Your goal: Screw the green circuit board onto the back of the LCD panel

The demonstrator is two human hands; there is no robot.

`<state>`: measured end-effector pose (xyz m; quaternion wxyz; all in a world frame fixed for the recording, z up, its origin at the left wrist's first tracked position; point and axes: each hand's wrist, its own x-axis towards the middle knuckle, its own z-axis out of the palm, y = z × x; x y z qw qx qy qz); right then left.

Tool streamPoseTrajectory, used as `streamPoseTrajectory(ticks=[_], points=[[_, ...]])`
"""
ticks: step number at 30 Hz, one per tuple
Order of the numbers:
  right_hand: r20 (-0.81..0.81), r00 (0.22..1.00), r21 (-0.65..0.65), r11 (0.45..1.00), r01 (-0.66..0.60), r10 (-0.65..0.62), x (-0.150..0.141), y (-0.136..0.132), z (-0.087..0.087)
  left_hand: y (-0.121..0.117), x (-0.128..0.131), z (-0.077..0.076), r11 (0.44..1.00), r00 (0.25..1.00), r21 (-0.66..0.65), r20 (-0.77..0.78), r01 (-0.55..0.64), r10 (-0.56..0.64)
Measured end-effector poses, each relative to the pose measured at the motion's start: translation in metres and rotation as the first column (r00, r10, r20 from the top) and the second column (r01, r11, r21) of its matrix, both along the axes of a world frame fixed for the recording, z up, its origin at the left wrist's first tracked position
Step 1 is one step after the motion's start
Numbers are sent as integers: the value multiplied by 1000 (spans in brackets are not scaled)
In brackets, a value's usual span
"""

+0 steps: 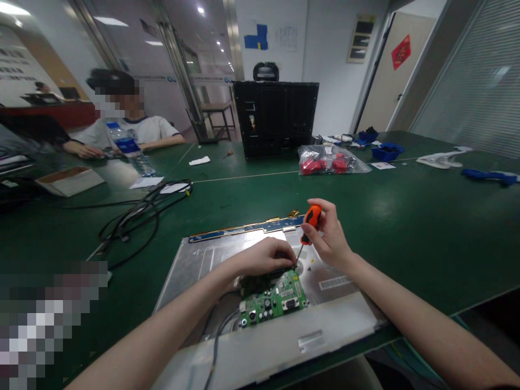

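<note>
My right hand (332,238) grips the orange and black handle of a screwdriver (312,215), tilted with its shaft pointing down and left. Its tip meets the far right corner of a green circuit board (273,302). Beside that tip, my left hand (271,254) has its fingers pressed together; whatever they pinch is too small or hidden to tell. The board lies on the metal back of a flat display panel (341,298). A blue circuit strip (239,229) runs along the panel's far edge, and black cables lead from the board's left side.
Black cables (152,208) lie coiled on the green table (390,227) at left, near a water bottle (132,149). A black monitor housing (278,116) stands at the back, with a plastic bag of red parts (331,161) before it. Another person (142,130) sits at far left.
</note>
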<state>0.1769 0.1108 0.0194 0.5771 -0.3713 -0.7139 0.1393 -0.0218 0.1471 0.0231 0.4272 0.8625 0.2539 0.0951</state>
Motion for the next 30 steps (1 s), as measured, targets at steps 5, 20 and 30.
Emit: streamPoseTrajectory(ticks=[5, 20, 30], points=[[33, 999, 36, 999, 13, -15, 1, 1, 1, 0, -1, 0, 1000, 1000, 3, 5, -2, 2], [107, 994, 89, 996, 0, -9, 1, -3, 9, -1, 0, 1, 1000, 1000, 15, -2, -4, 4], [166, 978, 44, 990, -132, 124, 0, -8, 13, 1, 0, -2, 1000, 999, -11, 34, 7, -7]])
